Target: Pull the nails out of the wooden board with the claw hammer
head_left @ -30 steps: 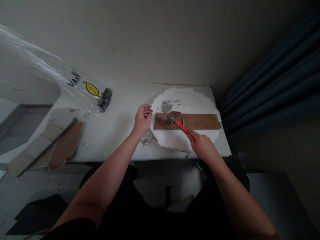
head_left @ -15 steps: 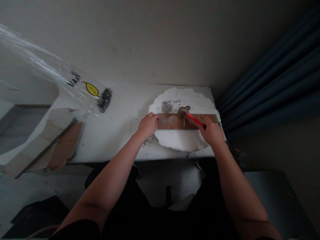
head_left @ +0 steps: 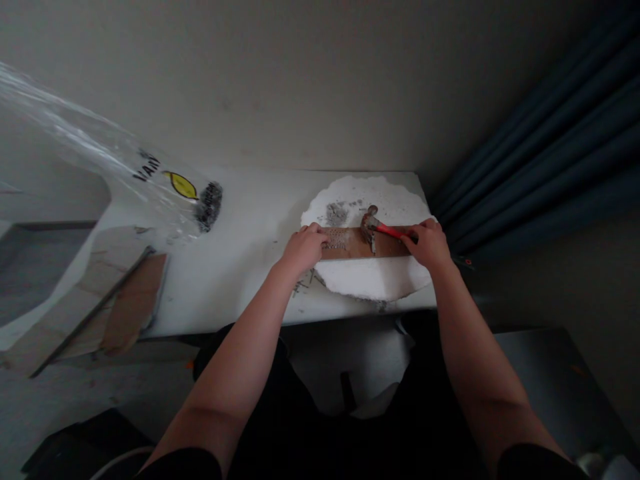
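A brown wooden board [head_left: 355,251] lies across a round, ragged-edged white slab [head_left: 373,279]. My left hand [head_left: 304,248] is closed on the board's left end, beside a patch of small grey dots too fine to make out. A claw hammer [head_left: 387,230] with a red handle rests its metal head over the middle of the board. My right hand [head_left: 429,243] is closed around the handle at the board's right end, which it largely hides. A dark tip with a small hole sticks out beyond this hand. Grey dust lies on the slab behind the board.
The white table [head_left: 250,267] meets the wall at the back. Clear plastic wrap [head_left: 150,180] with printing hangs at the left. Brown and pale board pieces [head_left: 133,303] overhang the table's left front. A dark blue curtain [head_left: 550,147] hangs at the right. Several nail-like bits [head_left: 303,285] lie near the slab.
My right hand has shifted slightly right and away from me, and its grip on the hammer looks different. The hammer head has turned a little. My left hand stays at the board's left end.
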Motion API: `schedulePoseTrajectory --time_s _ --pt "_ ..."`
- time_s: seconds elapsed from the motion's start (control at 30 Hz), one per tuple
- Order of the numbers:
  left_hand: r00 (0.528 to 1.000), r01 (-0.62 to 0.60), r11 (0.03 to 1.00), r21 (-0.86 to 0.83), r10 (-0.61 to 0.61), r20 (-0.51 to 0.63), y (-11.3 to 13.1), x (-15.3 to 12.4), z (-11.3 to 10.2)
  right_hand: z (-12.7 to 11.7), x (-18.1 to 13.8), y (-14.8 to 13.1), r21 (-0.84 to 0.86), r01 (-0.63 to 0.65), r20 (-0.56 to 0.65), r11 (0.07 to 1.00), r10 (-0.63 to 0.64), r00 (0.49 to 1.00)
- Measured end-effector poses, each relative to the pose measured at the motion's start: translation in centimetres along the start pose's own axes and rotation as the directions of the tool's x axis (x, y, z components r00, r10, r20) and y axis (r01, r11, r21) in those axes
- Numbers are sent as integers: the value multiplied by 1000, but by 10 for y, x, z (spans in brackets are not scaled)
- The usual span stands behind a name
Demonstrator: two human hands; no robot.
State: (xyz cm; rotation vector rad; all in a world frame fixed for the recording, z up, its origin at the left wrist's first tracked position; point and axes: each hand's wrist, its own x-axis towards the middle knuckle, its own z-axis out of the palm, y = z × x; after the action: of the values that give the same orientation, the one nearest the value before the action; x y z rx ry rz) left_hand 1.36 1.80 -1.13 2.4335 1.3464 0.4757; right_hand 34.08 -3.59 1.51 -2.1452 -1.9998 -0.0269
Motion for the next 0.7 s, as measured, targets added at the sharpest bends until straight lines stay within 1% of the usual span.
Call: schedulePoseTrajectory --time_s 0.07,0.13,0.2,0.23,0.27,0.33,0.4,0.43,0.5,0.57,0.7 --pt "997 15 1000 11 -16 69 2 -1 -6 0 -1 -5 26 5 -56 1000 -4 998" --pt "988 44 998 52 -51 147 7 -2 -13 0 -2 -16 75 49 -153 996 -37 987" --pt "976 45 991 127 -71 207 14 -1 -21 0 -4 -33 162 152 -241 975 -111 964" --pt "970 50 985 168 -88 226 17 -1 -23 0 -6 -44 217 225 -261 950 -166 951" --pt "967 63 977 202 -110 230 21 1 -25 1 -8 -57 281 304 -257 910 -234 938" --pt "963 82 966 247 -140 229 26 3 -26 5 -14 -81 367 417 -203 832 -366 908" --pt "962 92 962 256 -152 227 29 5 -25 11 -20 -102 388 425 -89 818 -426 900" --pt "961 95 963 252 -154 228 30 5 -24 14 -21 -109 374 406 -23 834 -429 903" --pt "961 100 965 244 -157 228 30 5 -23 19 -20 -118 321 357 69 877 -397 915" --pt "962 96 965 243 -153 228 30 4 -22 21 -15 -121 283 330 113 900 -373 921" --pt "963 68 966 251 -130 238 32 0 -25 20 1 -126 263 341 185 903 -394 900"
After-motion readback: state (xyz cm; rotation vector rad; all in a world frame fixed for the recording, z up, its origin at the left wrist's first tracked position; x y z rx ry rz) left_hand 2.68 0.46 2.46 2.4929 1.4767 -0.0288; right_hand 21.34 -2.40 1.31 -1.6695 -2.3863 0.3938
